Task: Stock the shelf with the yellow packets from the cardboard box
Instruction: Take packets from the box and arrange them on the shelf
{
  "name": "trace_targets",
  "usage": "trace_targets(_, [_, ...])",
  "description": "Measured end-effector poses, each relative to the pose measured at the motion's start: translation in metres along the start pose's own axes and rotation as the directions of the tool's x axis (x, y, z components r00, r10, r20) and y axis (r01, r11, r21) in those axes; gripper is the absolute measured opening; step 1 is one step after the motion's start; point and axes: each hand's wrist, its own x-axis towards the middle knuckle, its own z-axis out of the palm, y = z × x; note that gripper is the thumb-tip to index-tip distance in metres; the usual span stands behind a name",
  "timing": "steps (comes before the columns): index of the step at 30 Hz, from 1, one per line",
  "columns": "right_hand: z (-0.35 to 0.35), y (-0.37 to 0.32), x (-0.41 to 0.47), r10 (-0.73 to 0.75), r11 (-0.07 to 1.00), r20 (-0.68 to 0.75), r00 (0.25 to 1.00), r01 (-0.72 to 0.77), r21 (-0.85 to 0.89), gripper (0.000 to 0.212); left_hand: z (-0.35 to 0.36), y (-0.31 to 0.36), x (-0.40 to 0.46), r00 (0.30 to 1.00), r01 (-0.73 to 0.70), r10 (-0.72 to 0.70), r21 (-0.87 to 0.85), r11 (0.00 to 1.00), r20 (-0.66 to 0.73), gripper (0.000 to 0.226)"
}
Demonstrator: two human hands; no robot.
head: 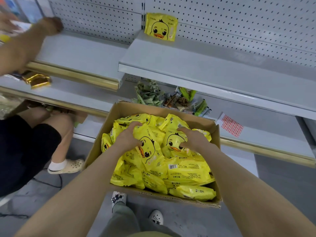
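Note:
An open cardboard box (100,144) on the floor holds several yellow duck-face packets (188,170). My left hand (128,136) grips one duck packet (148,147) at its left edge, fingers curled over the top. My right hand (195,138) grips a second duck packet (174,142) from the right. One yellow packet (160,26) stands upright against the pegboard at the back of the upper white shelf (196,65).
Another person stands at the left, an arm (22,45) reaching over the left shelf, a leg and beige clog (66,166) beside the box. Green and mixed snack packs (169,98) lie on the lower shelf behind the box. A red label sheet (230,125) lies at the right.

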Motion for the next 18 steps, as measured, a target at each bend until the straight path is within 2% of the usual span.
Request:
trace_targets(2, [-0.001, -0.002, 0.001, -0.002, 1.000, -0.009, 1.000, 0.002, 0.009, 0.069, -0.008, -0.001, -0.005, 0.994, -0.063, 0.050, 0.132, 0.989, 0.096, 0.067])
trace_targets(4, [-0.001, -0.004, 0.000, -0.027, 1.000, -0.016, 1.000, 0.027, 0.003, 0.066, -0.012, -0.002, -0.008, 0.983, -0.113, 0.075, 0.228, 0.967, 0.170, 0.059])
trace_targets(6, [0.000, -0.004, -0.001, -0.050, 0.999, -0.050, 0.997, 0.051, 0.013, 0.061, -0.014, -0.006, -0.009, 0.978, -0.124, 0.080, 0.230, 0.965, 0.191, 0.046])
trace_targets(9, [-0.004, 0.000, -0.003, -0.064, 0.995, -0.107, 0.992, 0.072, 0.071, 0.050, -0.016, -0.012, -0.013, 0.980, -0.100, 0.070, 0.161, 0.982, 0.185, 0.042])
trace_targets(12, [-0.019, 0.005, -0.005, -0.072, 0.960, -0.173, 0.982, 0.115, 0.257, 0.040, -0.024, -0.019, -0.019, 0.989, -0.111, 0.107, 0.037, 0.993, 0.097, 0.039])
trace_targets(16, [-0.056, -0.001, -0.005, -0.037, 0.813, -0.291, 0.956, 0.198, 0.547, 0.030, -0.049, -0.008, -0.023, 0.980, -0.183, 0.170, -0.128, 0.975, -0.105, 0.036])
trace_targets(18, [-0.078, -0.010, -0.005, -0.024, 0.756, -0.338, 0.941, 0.238, 0.609, 0.030, -0.066, 0.006, -0.022, 0.964, -0.237, 0.207, -0.184, 0.954, -0.166, 0.037])
